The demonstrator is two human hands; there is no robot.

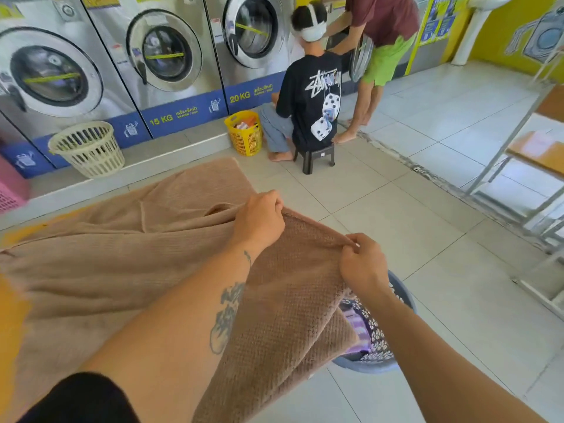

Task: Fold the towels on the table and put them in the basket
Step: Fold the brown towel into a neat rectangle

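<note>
Above the basket (396, 364), both hands pinch towel (122, 254)

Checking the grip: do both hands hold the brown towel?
Yes, the left hand and right hand each pinch the edge of the brown towel.

Self-service laundromat: row of big steel front-load washers (164, 56) on a raised step, blue bands marked 15 KG (161, 119) and 20 KG (240, 97), plastic laundry baskets (88, 148) in front, white tiled floor (427, 209), washer mural (540, 35) on yellow wall.
</note>
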